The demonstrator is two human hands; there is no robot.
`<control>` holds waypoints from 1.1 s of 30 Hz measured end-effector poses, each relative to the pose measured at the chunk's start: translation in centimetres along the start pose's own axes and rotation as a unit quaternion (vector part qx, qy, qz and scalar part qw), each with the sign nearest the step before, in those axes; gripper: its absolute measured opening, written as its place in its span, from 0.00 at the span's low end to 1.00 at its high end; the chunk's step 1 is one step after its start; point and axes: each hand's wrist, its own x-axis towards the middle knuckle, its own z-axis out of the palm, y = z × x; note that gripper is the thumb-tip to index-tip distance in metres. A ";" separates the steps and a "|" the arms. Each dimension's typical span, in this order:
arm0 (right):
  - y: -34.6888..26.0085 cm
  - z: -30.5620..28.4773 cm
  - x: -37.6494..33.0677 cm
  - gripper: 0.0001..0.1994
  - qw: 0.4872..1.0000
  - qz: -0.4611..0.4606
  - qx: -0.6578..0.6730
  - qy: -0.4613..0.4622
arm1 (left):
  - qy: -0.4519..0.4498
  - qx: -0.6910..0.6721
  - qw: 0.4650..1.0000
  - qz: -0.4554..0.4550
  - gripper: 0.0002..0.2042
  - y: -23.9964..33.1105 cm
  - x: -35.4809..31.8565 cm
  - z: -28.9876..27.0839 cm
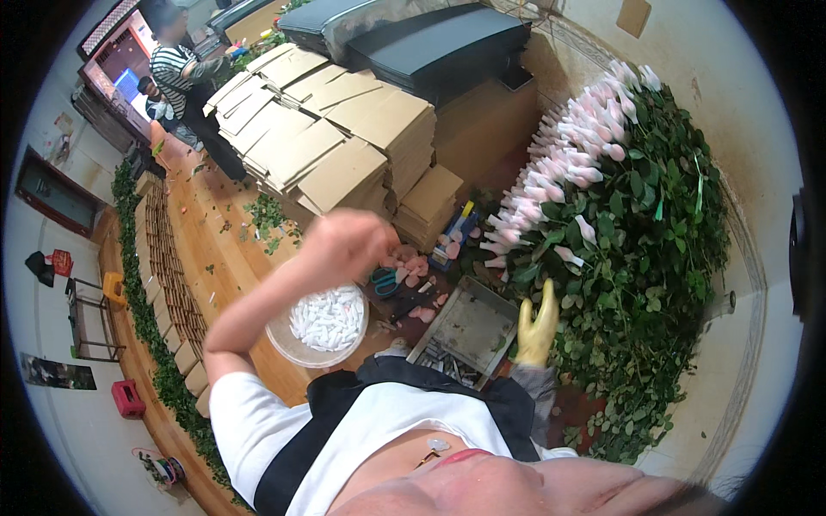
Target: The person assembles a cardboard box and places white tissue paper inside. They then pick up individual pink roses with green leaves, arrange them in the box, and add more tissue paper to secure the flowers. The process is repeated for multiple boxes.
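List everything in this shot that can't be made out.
- Left hand, head view: motion-blurred, so its grip and any contents cannot be told.
- Right hand: the yellow glove and leaves hide what it touches.
- White pieces in the clear bowl: too small to identify.
- Metal tray: near end cut off by the dark apron.

The raised left hand [344, 245] is smeared by motion — its fingers cannot be told apart, nor whether they hold anything. The yellow-gloved right hand [538, 322] shows only its back; its palm side is hidden among the leaves [637, 284]. The bowl of white pieces [325, 322] is partly covered by the left forearm — the pieces are too small to identify.
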 end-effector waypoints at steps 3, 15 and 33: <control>-0.6 1.5 -5.5 0.30 0.994 0.089 -0.067 -0.004 | 0.149 0.077 0.984 0.052 0.11 -0.6 2.4 -4.9; -6.9 2.3 -7.5 0.24 0.989 0.079 -0.115 -0.039 | 0.451 0.142 0.560 -0.680 0.24 -44.8 -32.0 21.5; -6.7 4.2 -8.4 0.21 0.988 0.055 -0.147 -0.014 | 0.382 -0.180 0.688 -0.590 0.27 -51.0 -26.7 35.9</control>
